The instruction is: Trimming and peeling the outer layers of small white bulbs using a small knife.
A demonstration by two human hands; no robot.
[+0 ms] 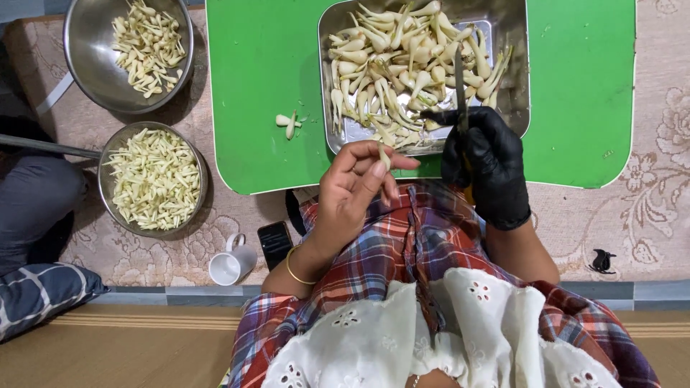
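- A small pale bulb point(384, 155) is pinched between the thumb and fingertips of the bare left hand point(356, 188), which is curled narrowly around it just below the near edge of the green table point(259, 93).
- A knife point(460, 86) is gripped in the right hand point(489, 169), which is covered by a black glove and closed around the handle; the dark blade is pointed away from the person, over the steel tray point(514, 72).
- The rectangular tray is seen resting on the green table, heaped with whole pale bulbs point(402, 65) with their stalks attached.
- The two hands are held near each other, the left just beside the right, both at the tray's near rim.
- A few cut pieces point(289, 122) are left lying on the bare green surface, to the left of the tray and apart from it.
- Two round steel bowls are set on the patterned floor cover at the left: the far bowl point(86, 65) is partly filled with trimmed pieces, the near bowl point(115, 201) is filled with pale slivers.
- A white mug point(231, 264) and a dark phone point(274, 243) are seen on the floor beside the left forearm, which is ringed by a gold bangle point(295, 273).
- A plaid garment point(402, 251) with white eyelet cloth over it is worn by the person.
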